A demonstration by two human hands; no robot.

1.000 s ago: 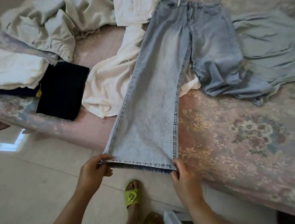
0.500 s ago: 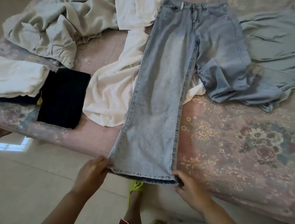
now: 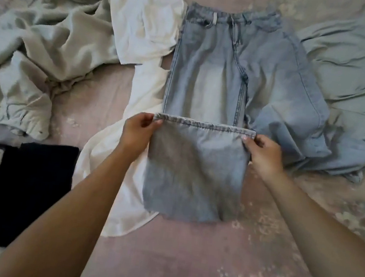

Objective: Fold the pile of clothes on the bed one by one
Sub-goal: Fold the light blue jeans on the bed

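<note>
A person's left hand [image 3: 137,130] and right hand [image 3: 263,154] are pinching the hem corners of the light-blue jeans [image 3: 209,77], lying on the bed [image 3: 185,254] between and beyond them, risking a crooked fold because the bunched leg [image 3: 293,129] beyond the right hand is lying unaligned.
</note>
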